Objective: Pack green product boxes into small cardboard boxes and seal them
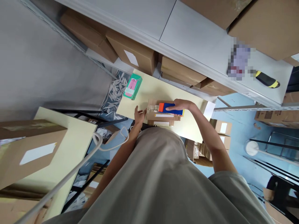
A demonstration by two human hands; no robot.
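Note:
In the head view, an opened cardboard box (151, 117) with tape and a white label lies on a cream table (187, 127) in front of me. My right hand (179, 105) grips a small blue and orange box (164, 107) over it. Whether the small box touches the cardboard below, I cannot tell. At the cardboard box's left edge is my left hand (139, 115), its fingers apart and nothing in it. Toward the table's far left corner lies a green box with a pink front (132, 86).
Behind the table a grey shelf (149, 21) bears several cartons (133, 53). A yellow and black handled tool (267, 79) lies on its upper board. At left, a second table (77, 127) carries a labelled carton (35, 152), and a white cable (67, 177) crosses there.

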